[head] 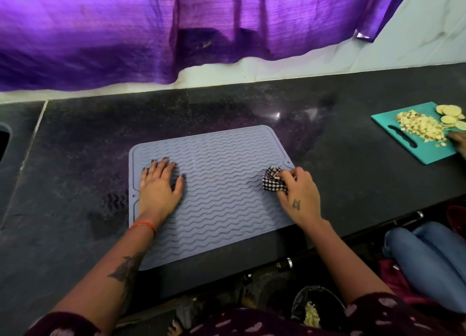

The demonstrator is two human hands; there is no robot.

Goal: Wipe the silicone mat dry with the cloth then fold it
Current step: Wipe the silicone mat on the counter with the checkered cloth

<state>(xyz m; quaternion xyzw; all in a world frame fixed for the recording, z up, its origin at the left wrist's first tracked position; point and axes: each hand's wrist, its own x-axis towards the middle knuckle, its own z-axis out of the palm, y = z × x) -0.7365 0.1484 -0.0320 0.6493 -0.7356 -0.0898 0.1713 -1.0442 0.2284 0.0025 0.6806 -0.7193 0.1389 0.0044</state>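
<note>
your grey-blue ribbed silicone mat (214,184) lay flat on the dark speckled stone counter (327,146), its near edge at the counter's front. your left hand (158,187) pressed flat on the mat's nine o'clock side, fingers straight and spread. your right hand (297,194), at the mat's three o'clock edge, had its fingers curled round a bunched black-and-white checked cloth (273,180) resting on the mat. well off toward two o'clock sat a teal plastic cutting board (403,144) with chopped pale pieces (418,127).

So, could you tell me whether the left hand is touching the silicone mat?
Touching: the head view shows the left hand lying flat, fingers spread, on the silicone mat.
</note>
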